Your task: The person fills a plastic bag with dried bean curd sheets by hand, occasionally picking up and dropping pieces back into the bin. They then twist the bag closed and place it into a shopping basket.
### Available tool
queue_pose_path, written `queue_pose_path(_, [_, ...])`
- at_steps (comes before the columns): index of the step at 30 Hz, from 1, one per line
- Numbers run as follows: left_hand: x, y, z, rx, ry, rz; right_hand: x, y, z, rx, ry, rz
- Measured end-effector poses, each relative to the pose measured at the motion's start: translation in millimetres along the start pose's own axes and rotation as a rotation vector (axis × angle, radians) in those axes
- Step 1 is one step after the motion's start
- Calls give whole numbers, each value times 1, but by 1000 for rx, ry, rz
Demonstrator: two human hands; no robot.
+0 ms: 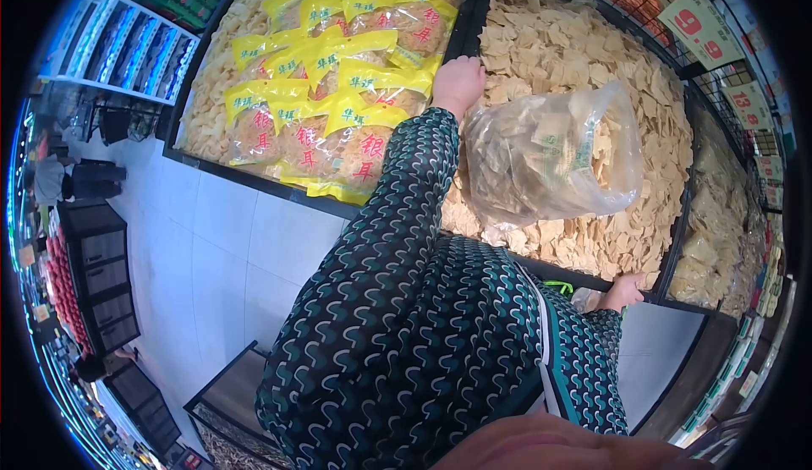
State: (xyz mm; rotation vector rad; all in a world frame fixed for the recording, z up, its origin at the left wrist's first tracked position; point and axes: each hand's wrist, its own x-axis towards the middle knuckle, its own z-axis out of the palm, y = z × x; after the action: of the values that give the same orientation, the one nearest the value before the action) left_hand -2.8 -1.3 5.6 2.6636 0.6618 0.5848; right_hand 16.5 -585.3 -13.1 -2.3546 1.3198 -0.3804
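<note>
"What can you read on your feed?"

"Left of the clear bag [541,165], I get red 银耳 on yellow packs [351,89]; above its right, price cards [702,28] reading 9.9 and 13.8."

"The bag itself?"

"Crumpled, stuffed with pale flakes, sitting on the flake heap [550,38], mouth open rightward. Its green print I can't read."

"Fingers?"

"My left hand [459,86], above the bag's left end, is curled; my right hand [624,291], below its right, rests bent at the bin rim [584,280]. Whether either grips, I can't tell."

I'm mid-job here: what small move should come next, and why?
I'd probably bring the right hand from the bin's near edge to the clear bag and steady it: the bag lies on loose flakes with its mouth open and flakes inside, while the left hand is by the divider.
</note>
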Motion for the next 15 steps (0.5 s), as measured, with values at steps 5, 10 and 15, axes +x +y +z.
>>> queue_pose_path(5, [-1,-3,6,-22,67,24,6,3,5,3,15,4])
queue_pose_path(10, [1,-5,12,-10,69,13,15,9,13,-4,88,-45])
queue_pose_path(15, [0,-3,7,-4,47,9,3,0,2,-36,34,26])
